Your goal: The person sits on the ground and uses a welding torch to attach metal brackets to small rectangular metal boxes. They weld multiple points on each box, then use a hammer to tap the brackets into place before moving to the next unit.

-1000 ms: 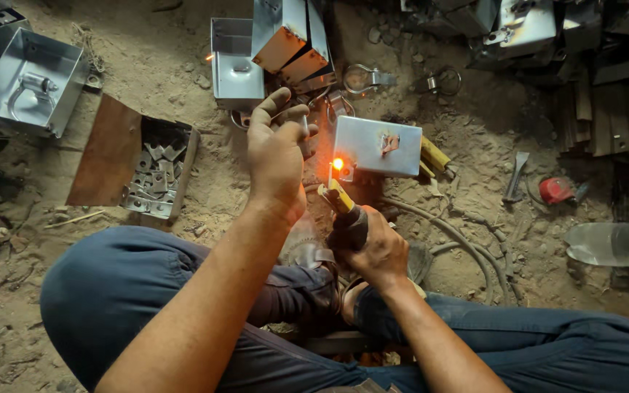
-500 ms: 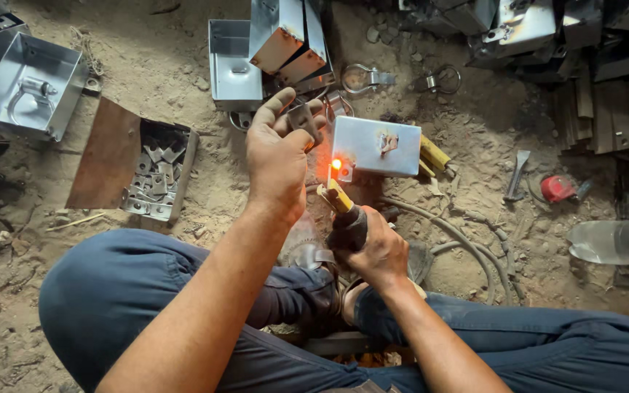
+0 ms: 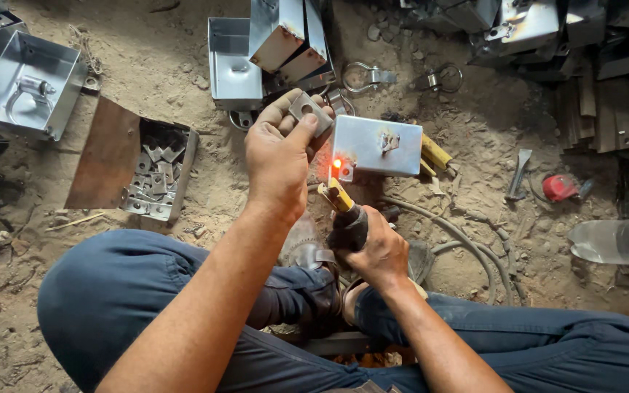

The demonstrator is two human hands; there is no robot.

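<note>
left hand (image 3: 278,156) pinches a small metal tab (image 3: 309,109) clear of the glow; right hand (image 3: 376,251) clenches the electrode holder (image 3: 343,211), tip at the steel box (image 3: 376,145) corner.

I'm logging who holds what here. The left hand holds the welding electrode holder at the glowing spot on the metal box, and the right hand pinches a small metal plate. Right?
Not quite: the hands are swapped. In the head view, the right hand grips the welding electrode holder at the glowing spot on the metal box, and the left hand pinches the small metal plate.
</note>
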